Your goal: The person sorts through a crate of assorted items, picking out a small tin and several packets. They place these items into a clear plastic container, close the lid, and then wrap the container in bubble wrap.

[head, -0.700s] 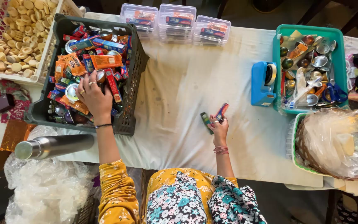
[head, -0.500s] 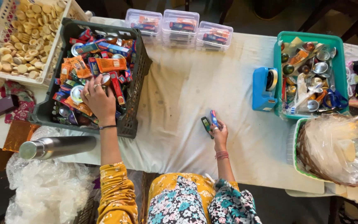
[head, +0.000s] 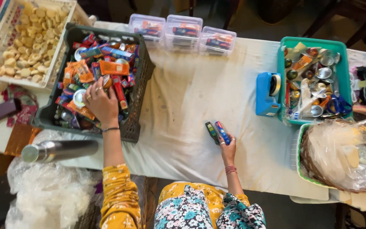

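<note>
White cloth covers the table (head: 200,97) we work at. Our right hand (head: 227,146), near the front edge, has its fingers closed around two small packets (head: 217,132), one dark, one blue; they look light and stiff, best pinched at the lower ends. Our left hand (head: 100,104) rests spread inside the dark crate (head: 134,123) toward the left end, fingers loose over slippery sachets (head: 113,68).
</note>
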